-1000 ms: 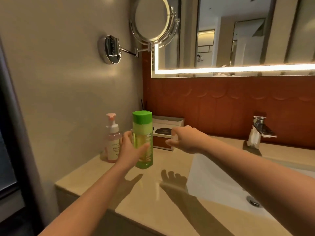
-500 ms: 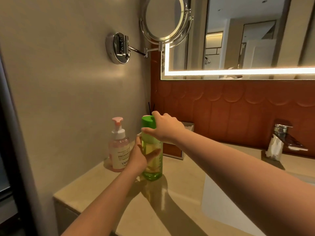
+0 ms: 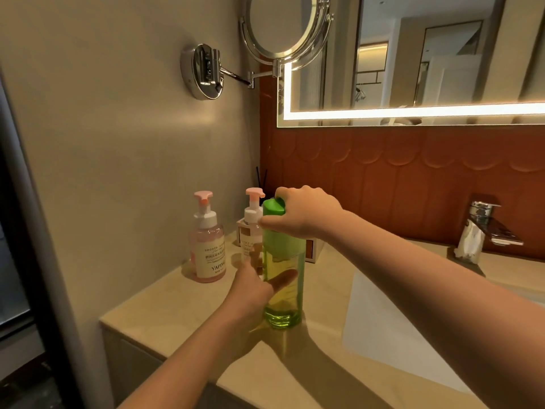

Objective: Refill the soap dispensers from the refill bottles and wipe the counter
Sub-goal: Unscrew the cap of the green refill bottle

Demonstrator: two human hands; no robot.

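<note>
right grip [image 3: 306,214] now on green cap [image 3: 273,207]; left grip [image 3: 250,290] still holds bottle [image 3: 284,255].

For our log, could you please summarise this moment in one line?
left hand holds green bottle; right hand grips cap; bottle upright on counter

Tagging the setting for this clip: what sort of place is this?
Probably a hotel bathroom vanity: a stone counter with a sunken basin and chrome faucet, a lit wall mirror above, and a swing-arm magnifying mirror on the side wall.
</note>
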